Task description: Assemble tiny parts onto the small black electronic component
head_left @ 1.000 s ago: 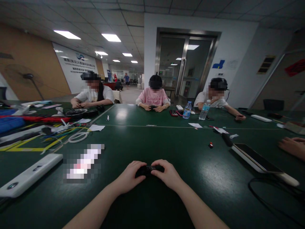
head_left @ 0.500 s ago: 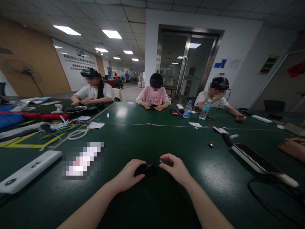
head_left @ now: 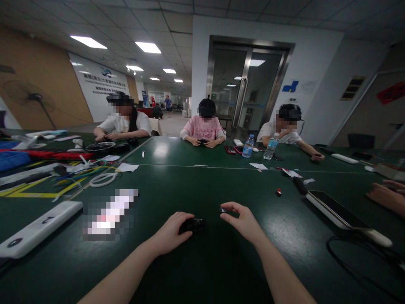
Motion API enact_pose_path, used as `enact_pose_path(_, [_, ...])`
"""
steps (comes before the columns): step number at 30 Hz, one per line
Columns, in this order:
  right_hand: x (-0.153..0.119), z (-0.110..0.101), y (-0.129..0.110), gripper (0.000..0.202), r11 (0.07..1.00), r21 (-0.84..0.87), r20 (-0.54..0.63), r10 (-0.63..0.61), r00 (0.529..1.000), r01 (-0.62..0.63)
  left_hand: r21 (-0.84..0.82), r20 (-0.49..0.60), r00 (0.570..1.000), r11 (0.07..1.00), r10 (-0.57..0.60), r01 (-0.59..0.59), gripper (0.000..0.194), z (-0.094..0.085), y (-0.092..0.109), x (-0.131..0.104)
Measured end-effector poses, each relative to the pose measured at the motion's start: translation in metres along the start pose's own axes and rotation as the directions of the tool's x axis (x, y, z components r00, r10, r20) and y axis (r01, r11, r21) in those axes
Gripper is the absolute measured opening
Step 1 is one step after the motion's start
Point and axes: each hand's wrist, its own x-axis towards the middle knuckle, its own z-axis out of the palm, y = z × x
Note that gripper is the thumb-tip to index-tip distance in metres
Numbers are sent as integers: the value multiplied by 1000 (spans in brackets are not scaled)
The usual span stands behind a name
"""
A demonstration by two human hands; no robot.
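My left hand (head_left: pixel 173 232) is closed around one end of a small black object (head_left: pixel 198 223) at the table's near middle. Its dark, glossy body sticks out to the right of my fingertips; its exact kind is too dark to make out. To the right, apart from it, my right hand (head_left: pixel 242 219) pinches a tiny dark piece with a light, shiny edge (head_left: pixel 223 210) between thumb and forefinger. A small red and silver item (head_left: pixel 278 192) lies on the table beyond my right hand.
The dark green table (head_left: pixel 177 190) carries a white power strip (head_left: pixel 41 228) and a blurred-out bright phone-like thing (head_left: pixel 110 213) at left. A tablet-like device (head_left: pixel 338 207) and black cable (head_left: pixel 335 261) lie right. Bottles (head_left: pixel 248 146) stand farther back. Several people sit around; another person's hands (head_left: pixel 387 196) rest at right.
My right hand has moved to the right with the tiny piece, widening the gap to the black object. My left hand has stayed in place.
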Motion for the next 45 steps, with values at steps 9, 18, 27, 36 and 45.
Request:
enact_pose_path(9, [-3,-8,-4,28,999,34,-8,5,1000,-5,-5,15,1000,1000,-7,7,44,0,-1,0])
enact_pose_path(18, [-3,-10,-6,26,999,45,-1,16,1000,-16,0,23,1000,1000,-10,10,44,-2,-1,0])
enact_pose_path(27, [-3,-9,-5,28,998,57,-6,6,1000,-5,8,6,1000,1000,10,-10,43,0,-2,1])
enact_pose_path(36, [-5,-8,-10,29,999,50,23,10,1000,-11,18,16,1000,1000,-5,5,44,-2,3,0])
enact_pose_path(45, [-4,-6,-9,28,999,34,36,25,999,-27,-1,18,999,1000,-26,26,44,-4,7,-1])
